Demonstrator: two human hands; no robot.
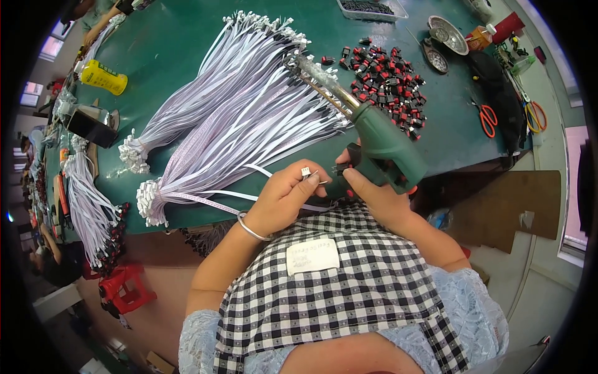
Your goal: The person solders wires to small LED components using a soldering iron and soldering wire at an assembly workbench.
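My left hand (281, 198) is closed in a pinch on a flat white cable (215, 204), near its small white connector (305, 171); thin wire ends stick out by the thumb. Close beside it, my right hand (385, 201) is closed, thumb and finger on a small black rocker switch (341, 168) with metal pins. Over this hand lies a green pistol-shaped soldering tool (389, 140), its metal barrel pointing up and left over the cables. Whether other fingers grip the tool is hidden. A large fanned bundle of white cables (230, 124) spreads on the table to the left.
Red and black rocker switches (389, 87) are heaped on the green table (174, 31). Orange scissors (487, 120), metal dishes (447, 34) and a tray of black parts (374, 9) lie beyond. Leftward are a yellow bottle (103, 76), a phone (92, 128) and a red stool (128, 290).
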